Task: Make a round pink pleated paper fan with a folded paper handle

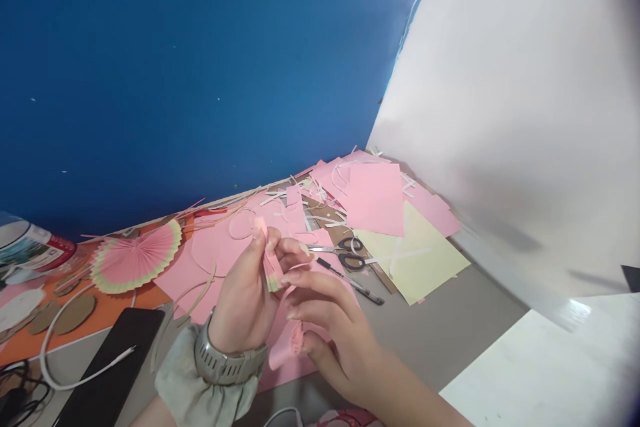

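Blue wall [200,67] fills the upper left; at lower centre the left hand [245,307] pinches a pleated pink strip [271,259], unspread unlike the opened fan [137,253] lower left; the right hand [343,333] curls nearby (its grip I cannot tell).

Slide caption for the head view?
Left hand holds folded pink paper, right hand close by; scissors and pen beyond.

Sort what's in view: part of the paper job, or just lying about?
Likely in the job:
- folded pink-and-yellow paper, in the left hand
- pink piece by the right hand
- scissors
- pink sheet
- yellow sheet

Probably just lying about:
- black flat device
- white cable
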A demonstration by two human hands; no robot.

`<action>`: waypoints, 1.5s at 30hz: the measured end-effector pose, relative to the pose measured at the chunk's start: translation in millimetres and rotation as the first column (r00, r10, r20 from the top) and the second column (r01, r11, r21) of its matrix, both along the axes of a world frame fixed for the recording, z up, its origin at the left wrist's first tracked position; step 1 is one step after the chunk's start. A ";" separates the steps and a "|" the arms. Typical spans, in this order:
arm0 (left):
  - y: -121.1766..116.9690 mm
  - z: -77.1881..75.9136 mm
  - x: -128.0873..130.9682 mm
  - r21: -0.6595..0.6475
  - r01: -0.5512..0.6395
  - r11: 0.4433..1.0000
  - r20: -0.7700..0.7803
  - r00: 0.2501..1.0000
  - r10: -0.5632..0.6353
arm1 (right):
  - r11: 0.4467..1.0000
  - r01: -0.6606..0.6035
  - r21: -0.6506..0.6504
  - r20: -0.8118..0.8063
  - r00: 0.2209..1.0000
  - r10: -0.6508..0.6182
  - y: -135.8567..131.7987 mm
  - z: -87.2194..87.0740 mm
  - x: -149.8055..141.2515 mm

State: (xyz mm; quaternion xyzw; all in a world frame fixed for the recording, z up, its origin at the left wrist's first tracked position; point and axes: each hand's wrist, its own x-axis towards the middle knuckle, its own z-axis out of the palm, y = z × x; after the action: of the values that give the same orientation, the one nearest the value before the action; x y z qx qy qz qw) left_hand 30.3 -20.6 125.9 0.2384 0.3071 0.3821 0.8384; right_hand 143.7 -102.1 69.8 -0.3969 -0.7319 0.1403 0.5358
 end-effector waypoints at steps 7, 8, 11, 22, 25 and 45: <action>-1.8 -1.6 -0.1 0.063 0.055 0.996 -0.011 0.998 -0.055 | 0.999 -0.031 -0.010 0.017 0.999 0.031 2.9 -0.5 1.5; -1.8 -2.2 -0.3 0.066 0.057 0.996 -0.003 0.998 -0.057 | 0.999 -0.033 -0.009 0.030 0.999 0.033 3.7 0.8 1.5; -0.9 -2.8 -0.8 0.030 0.050 0.998 0.038 0.998 -0.051 | 1.000 -0.007 0.016 0.100 0.995 0.006 4.7 3.2 1.5; 1.7 7.3 -4.8 -0.108 -0.042 0.993 0.071 0.996 0.050 | 0.993 0.050 0.104 0.274 0.959 -0.077 0.7 -5.2 -3.6; 2.2 8.0 -4.7 -0.099 -0.051 0.994 0.068 0.996 0.058 | 0.993 0.063 0.103 0.290 0.953 -0.091 1.0 -6.0 -3.9; 2.8 2.5 -1.5 -0.012 -0.072 0.997 0.056 0.996 0.072 | 0.975 0.082 0.205 0.426 0.890 -0.164 2.1 -13.9 -3.7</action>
State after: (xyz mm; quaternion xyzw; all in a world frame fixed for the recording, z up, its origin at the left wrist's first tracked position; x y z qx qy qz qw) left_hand 28.8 -17.8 128.4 0.2121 0.2934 0.4171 0.8336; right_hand 139.9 -100.0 55.9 -0.4134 -0.8170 -0.0545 0.3983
